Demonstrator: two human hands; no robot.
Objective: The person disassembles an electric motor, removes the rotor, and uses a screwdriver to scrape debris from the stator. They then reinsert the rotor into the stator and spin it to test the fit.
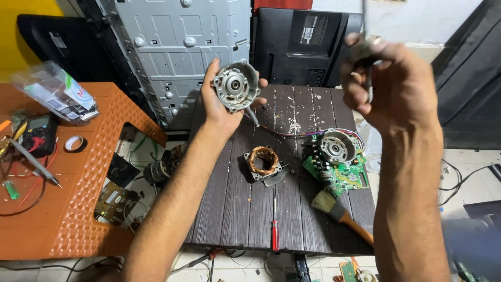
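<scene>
My left hand [222, 99] grips a grey motor end cover [236, 85]; my right hand [389, 83] is closed on a small blurred metal part [365, 52].
Both above the dark slatted table [235, 209], which bears: green circuit board [342, 175], copper-wound stator [262, 161], brush [339, 211], red screwdriver [274, 227].

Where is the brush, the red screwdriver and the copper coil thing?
Brush [327, 202]: head view, on its bristles.
Red screwdriver [275, 235]: head view, on its red handle.
Copper coil [263, 160]: head view, on the winding ring.
</scene>
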